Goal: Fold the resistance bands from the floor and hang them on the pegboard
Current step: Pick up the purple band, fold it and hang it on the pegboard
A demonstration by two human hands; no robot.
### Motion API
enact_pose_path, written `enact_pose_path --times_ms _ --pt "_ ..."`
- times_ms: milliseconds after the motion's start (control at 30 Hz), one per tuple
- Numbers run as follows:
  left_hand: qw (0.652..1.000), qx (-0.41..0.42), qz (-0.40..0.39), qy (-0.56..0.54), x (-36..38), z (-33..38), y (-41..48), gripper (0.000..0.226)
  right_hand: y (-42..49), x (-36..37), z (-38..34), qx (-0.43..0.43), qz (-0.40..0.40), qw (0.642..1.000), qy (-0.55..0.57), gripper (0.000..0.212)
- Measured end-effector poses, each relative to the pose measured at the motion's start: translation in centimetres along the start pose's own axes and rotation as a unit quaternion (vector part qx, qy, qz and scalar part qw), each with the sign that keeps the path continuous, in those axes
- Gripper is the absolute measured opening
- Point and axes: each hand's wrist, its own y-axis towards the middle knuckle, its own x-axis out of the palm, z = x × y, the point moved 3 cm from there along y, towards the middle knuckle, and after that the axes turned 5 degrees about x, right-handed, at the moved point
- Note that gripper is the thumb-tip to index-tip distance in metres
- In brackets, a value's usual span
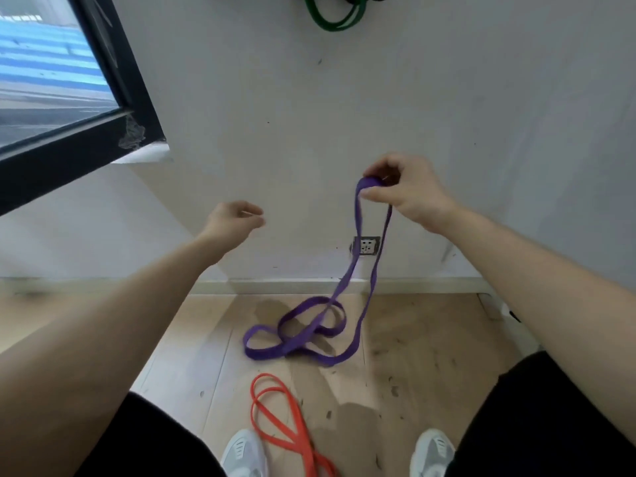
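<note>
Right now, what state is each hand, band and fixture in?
Right hand: raised, pinching the purple band's top.
Left hand: empty, loosely curled, held out.
Purple band: partly lifted, the rest looped on the floor.
Orange band: lying on the floor, untouched.
Green band: hanging at the top of the wall.
Wall socket: nothing plugged in.
Window: swung open.

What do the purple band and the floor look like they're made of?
Purple resistance band: probably rubber or latex, matte; it hangs limp from the right hand and coils loosely on the floor. Floor: pale wood-look planks with visible seams, scuffed; real wood or laminate, unclear.
</note>
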Motion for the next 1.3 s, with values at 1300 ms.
enact_pose_path --times_ms 1300 --pt "0.858 0.106 0.158 -0.477 -6.0 7.6 -1.9 0.013 -1.9 6.7 11.5 0.283 -0.197 0.937 -0.054 0.027"
